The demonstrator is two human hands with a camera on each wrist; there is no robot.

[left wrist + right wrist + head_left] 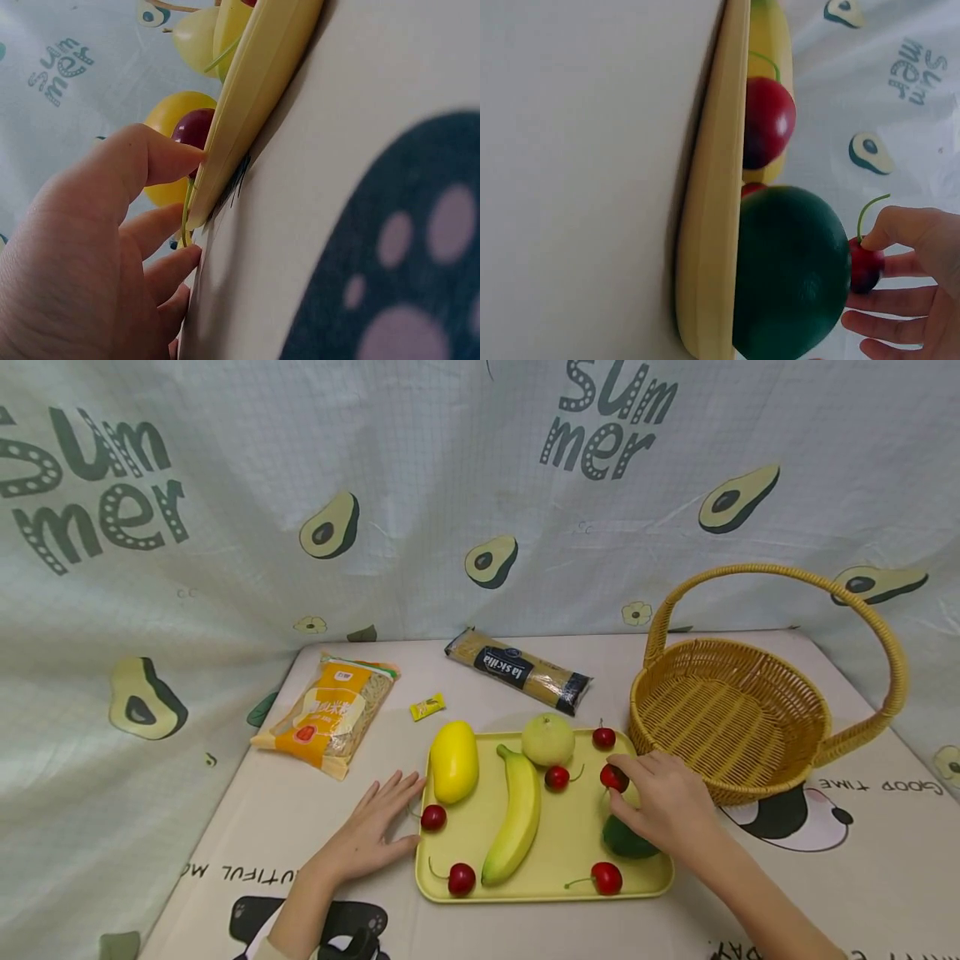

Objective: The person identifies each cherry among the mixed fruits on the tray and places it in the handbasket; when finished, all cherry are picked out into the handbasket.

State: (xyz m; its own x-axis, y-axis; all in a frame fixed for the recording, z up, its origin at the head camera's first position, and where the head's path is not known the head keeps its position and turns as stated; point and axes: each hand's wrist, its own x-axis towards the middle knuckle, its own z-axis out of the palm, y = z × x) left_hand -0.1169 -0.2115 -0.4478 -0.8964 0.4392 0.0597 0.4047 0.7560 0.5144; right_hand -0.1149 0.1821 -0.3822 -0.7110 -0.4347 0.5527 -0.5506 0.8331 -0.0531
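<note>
My right hand [663, 797] pinches a red cherry [866, 264] with a green stem between thumb and fingers. It is over the right side of a yellow tray [555, 827], close by a dark green fruit [793, 274] partly hidden by the hand in the head view. My left hand [372, 828] lies at the tray's left edge, fingers spread and fingertips at the rim. Near those fingertips is a dark red cherry [433, 817]. A banana [513, 818], a yellow mango-shaped fruit [454, 762], a pale green round fruit [547, 740] and several other cherries lie on the tray.
A wicker basket [821, 710] with a tall handle stands right of the tray. Behind the tray lie a pasta pack [517, 670] and a small yellow wrapped candy [427, 707]. A bag of grain [330, 714] is at the left. A printed curtain hangs behind.
</note>
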